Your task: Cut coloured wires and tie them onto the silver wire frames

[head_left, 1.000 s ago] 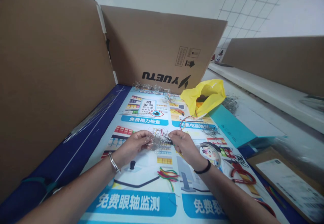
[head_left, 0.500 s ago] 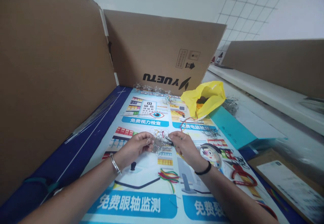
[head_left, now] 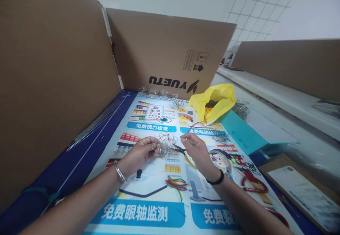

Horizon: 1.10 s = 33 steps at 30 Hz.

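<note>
My left hand (head_left: 143,153) pinches the edge of a loose tangle of thin silvery wire (head_left: 165,149), with a few red and yellow bits in it. To its right, my right hand (head_left: 197,154) has its thumb and forefinger pressed together; anything between them is too fine to make out. Just below those fingertips are dark-jawed pliers (head_left: 181,149) with yellow handles, their tips touching or overlapping the tangle's right side. The hand partly covers the handles, and I cannot tell whether its other fingers touch them. Closer to me lies a bundle of red, yellow and green strands (head_left: 176,183).
A yellow bag (head_left: 221,95) stands open at the back right, beside a turquoise box (head_left: 239,130). More wire tangles (head_left: 159,92) lie along the cardboard wall (head_left: 164,47). A tape roll (head_left: 220,161) and red-handled tools (head_left: 255,185) are on the right.
My right hand has drawn slightly up and right, away from the wire tangle, so more of the pliers shows. My left hand still pinches the tangle.
</note>
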### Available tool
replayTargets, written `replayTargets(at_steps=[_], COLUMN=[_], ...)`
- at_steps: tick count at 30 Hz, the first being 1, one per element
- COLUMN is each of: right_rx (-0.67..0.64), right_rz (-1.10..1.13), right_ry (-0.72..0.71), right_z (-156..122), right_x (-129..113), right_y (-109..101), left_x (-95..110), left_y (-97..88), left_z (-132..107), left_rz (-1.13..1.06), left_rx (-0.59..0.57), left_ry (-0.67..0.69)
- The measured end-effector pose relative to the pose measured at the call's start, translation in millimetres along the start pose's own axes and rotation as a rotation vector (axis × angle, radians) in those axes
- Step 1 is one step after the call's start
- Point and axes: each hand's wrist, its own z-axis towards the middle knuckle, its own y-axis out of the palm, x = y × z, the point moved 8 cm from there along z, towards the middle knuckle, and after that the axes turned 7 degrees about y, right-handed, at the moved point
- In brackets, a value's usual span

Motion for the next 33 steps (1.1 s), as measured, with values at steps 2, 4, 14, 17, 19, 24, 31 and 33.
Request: replayTargets(at_steps=[2, 4, 14, 17, 19, 24, 31, 33], right_rx=[0.02, -0.018, 0.06, 0.058, 0.062, 0.078, 0.165, 0.184], right_rz=[-0.223, -0.459, -1.126, -1.123, -1.099, -1.087, -0.969, -0.893], right_ry=[-0.22, -0.474, -1.221, -1.258, -1.27, -1.262, -1.248, -1.199], right_z=[-10.7, -26.6, -67.0, -69.2, -71.2, -72.4, -69.7, -65.2], right_x=[-16.1, -29.6, -33.3, -36.4, -39.8, -44.4, -49.6, -53.1], right_y=[0.4, 10.5, 49.7, 49.6, 47.7, 41.3, 25.1, 18.4], left_x=[-0.4, -1.1, -1.9, 0.6, 1.4, 3.6, 5.9, 6.7], left_y=[-1.4, -2.8, 2.5, 4.8, 4.6, 3.6, 2.5, 0.4], left_z=[0.5, 1.4, 0.1, -0.3, 0.0, -0.2, -1.4, -0.4], left_rz=[-0.007, -0.007, 0.002, 0.014, 0.032, 0.102, 0.266, 0.317], left_rx=[0.01, 0.013, -0.016, -0.023, -0.02, -0.007, 0.03, 0.045], left_ry=[0.002, 0.009, 0.028, 0.04, 0.044, 0.068, 0.046, 0.055])
